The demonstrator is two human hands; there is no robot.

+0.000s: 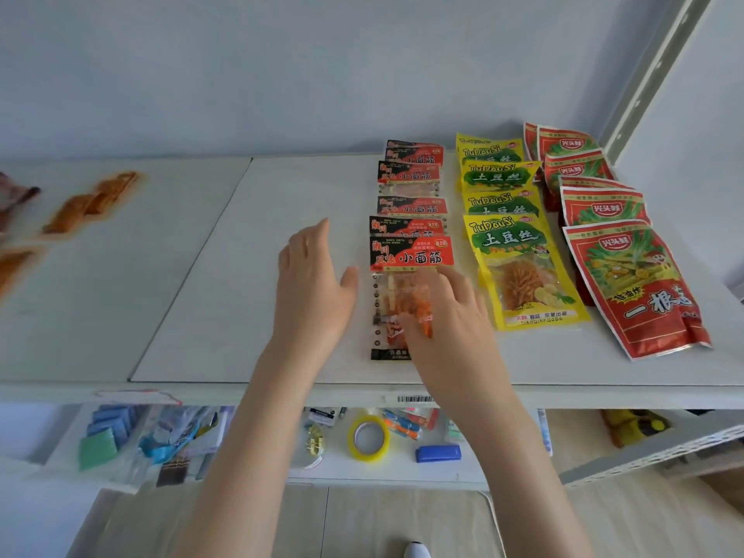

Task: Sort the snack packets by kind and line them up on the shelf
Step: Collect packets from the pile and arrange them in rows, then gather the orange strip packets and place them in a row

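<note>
Your right hand (443, 312) presses, apparently flat-fingered, the front black-red snack packet (410, 255) at frame centre; your left hand (310, 292) lies released beside it.

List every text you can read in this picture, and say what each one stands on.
"TuDouSi", "土豆丝": front yellow packet.
"小面筋": front red-and-black packet.
"一根": front red packet.
Barcode label on the shelf edge: too small to read.
Small print on the packets: blurred.

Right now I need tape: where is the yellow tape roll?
In the head view, the yellow tape roll lies on the lower shelf, near the middle, just left of a blue block.
</note>
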